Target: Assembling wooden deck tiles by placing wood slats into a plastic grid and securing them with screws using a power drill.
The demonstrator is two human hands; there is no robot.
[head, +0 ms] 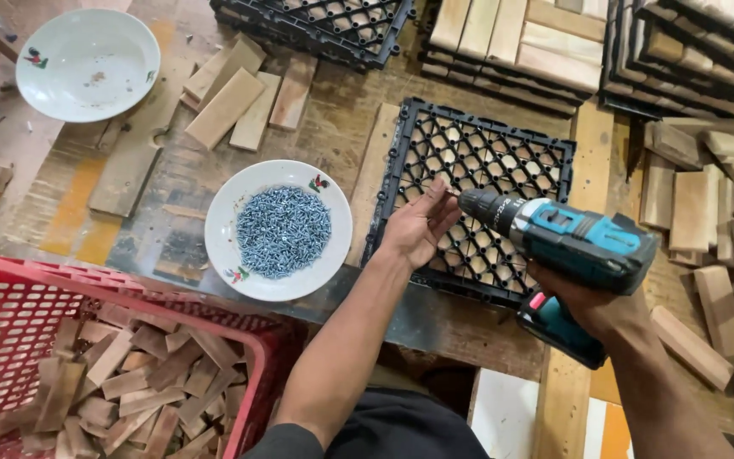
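**Drill held over a black grid tile, bowl of screws at hand**

A white bowl (279,229) heaped with small silver screws (283,231) sits just left of the black plastic grid tile (477,200); a second white bowl (87,64) lies far left. A red crate (10,340) holds wood offcuts (121,382). The left hand (418,229) rests on the tile, fingers pressed together near the drill's tip. The right hand (592,306) grips a teal cordless drill (567,242), fingers wrapped round its handle. Wood slats (715,221) crowd the right edge
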